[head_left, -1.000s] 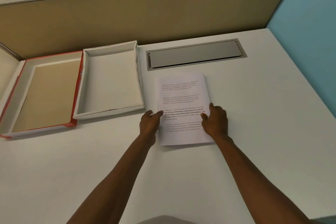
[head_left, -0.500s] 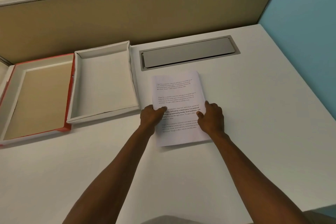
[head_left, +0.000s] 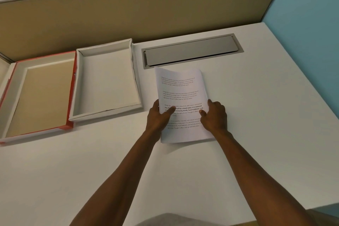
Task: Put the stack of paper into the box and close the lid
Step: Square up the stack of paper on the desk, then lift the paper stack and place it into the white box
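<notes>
Your left hand [head_left: 159, 115] and right hand [head_left: 213, 115] grip the paper stack [head_left: 181, 95], open box [head_left: 106, 80] at 9 o'clock.

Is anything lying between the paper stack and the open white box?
No. In the head view, only a bare strip of desk separates the paper stack from the white box.

both arms outstretched; left hand [head_left: 159, 115], right hand [head_left: 214, 115] clamped, thumbs on top.

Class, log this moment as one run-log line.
left hand + right hand: gripping paper stack | stack: far end lifting | box: open | lid: off
</notes>
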Action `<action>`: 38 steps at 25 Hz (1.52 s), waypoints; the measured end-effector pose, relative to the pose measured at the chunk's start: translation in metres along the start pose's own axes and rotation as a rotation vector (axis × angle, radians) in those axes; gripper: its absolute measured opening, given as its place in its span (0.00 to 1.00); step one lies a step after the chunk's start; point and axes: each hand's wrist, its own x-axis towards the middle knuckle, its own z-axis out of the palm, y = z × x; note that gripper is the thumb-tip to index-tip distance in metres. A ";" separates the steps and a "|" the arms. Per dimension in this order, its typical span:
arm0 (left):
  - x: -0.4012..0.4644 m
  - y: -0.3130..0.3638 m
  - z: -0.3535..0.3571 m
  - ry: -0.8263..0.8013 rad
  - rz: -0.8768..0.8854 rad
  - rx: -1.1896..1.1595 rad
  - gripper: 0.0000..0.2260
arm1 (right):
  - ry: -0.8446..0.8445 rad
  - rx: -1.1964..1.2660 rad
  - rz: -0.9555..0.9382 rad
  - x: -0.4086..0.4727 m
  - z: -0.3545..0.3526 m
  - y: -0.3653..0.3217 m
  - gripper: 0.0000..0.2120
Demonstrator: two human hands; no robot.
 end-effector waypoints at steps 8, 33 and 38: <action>0.016 0.009 -0.009 0.032 -0.184 -0.257 0.32 | -0.003 0.002 0.009 -0.002 -0.002 -0.002 0.29; -0.006 0.006 -0.009 -0.030 0.224 -0.237 0.18 | -0.233 1.066 0.256 0.023 -0.044 -0.023 0.29; -0.017 0.020 -0.009 0.041 0.294 -0.227 0.17 | 0.058 0.824 0.146 -0.001 -0.051 -0.050 0.18</action>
